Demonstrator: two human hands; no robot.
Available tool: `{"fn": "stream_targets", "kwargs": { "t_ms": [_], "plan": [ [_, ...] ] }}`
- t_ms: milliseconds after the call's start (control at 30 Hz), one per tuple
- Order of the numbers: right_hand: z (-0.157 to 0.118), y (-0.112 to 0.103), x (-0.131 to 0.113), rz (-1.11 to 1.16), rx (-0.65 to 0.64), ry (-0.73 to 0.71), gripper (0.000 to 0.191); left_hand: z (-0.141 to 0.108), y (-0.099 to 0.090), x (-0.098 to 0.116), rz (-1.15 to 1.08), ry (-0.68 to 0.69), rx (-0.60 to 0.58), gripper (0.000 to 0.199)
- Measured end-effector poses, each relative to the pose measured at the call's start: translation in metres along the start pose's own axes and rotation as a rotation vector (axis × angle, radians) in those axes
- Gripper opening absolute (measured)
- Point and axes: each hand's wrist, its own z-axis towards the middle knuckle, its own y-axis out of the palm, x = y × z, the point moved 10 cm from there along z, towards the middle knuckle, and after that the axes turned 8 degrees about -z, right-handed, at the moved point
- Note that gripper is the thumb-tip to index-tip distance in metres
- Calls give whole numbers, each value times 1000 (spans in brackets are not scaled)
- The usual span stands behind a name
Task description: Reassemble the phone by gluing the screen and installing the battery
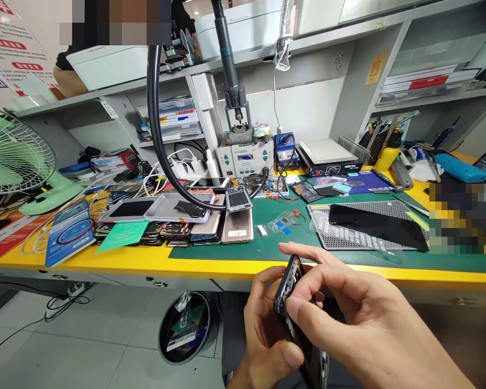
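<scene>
Just in front of the bench edge, my left hand (261,337) is wrapped round an opened black smartphone (284,285), which stands steeply tilted with its inner parts showing along the top. From the right, my right hand (360,313) reaches over it. Its thumb and index fingertip press together at the phone's inner upper part, while another finger stretches past the top end. Whether a small part lies between those fingertips is hidden. Beyond the hands, a black phone screen (376,228) rests on a perforated mat (319,236), with clear film beside it.
Stacked phones (238,226) lie at the bench's centre left, below a hanging black hose (156,119). Behind stand a hot-air station (247,159) and a heating plate (328,156). A green fan (8,156) is at left. Below is a waste bin (162,335).
</scene>
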Motion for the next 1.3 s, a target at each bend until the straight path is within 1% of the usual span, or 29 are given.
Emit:
{"fn": "stream_targets", "kwargs": {
  "t_ms": [67, 233, 400, 533, 600, 667, 733, 800, 933, 1033, 1133, 1200, 1300],
  "plan": [
    [0, 1, 0, 7, -11, 2, 16, -1, -1, 1, 0, 8, -2, 69],
    [-4, 0, -4, -5, -68, -56, 20, -1, -1, -2, -6, 16, -15, 74],
    [-10, 0, -1, -42, -109, -79, 21, -1, 2, -1, -34, 31, -33, 71],
    [-5, 2, 1, -27, -87, -44, 20, -3, 7, 3, -6, 10, -49, 68],
    [-3, 1, 2, -23, -59, -36, 16, -5, 6, 4, 12, 10, -7, 62],
    [-2, -2, 2, -27, 0, -53, 12, -8, 4, 4, -12, 21, 81, 57],
    [-2, -9, -1, -34, 78, -92, 12, -12, 2, -1, -87, -1, 176, 57],
    [-4, -13, -3, -43, 130, -139, 12, -17, 2, -7, -188, -50, 258, 55],
    [-7, -18, -13, -97, 184, -256, 11, -33, -8, -17, -317, -196, 476, 39],
    [-11, -21, -19, -171, 246, -332, 8, -43, -13, -20, -361, -301, 600, 40],
    [-13, -22, -18, -192, 288, -360, 9, -43, -10, -21, -379, -341, 614, 50],
    [-12, -23, -15, -186, 298, -347, 10, -39, -5, -21, -379, -347, 588, 54],
    [-10, -24, -8, -150, 302, -296, 11, -29, 1, -18, -325, -317, 518, 60]
  ]
}}
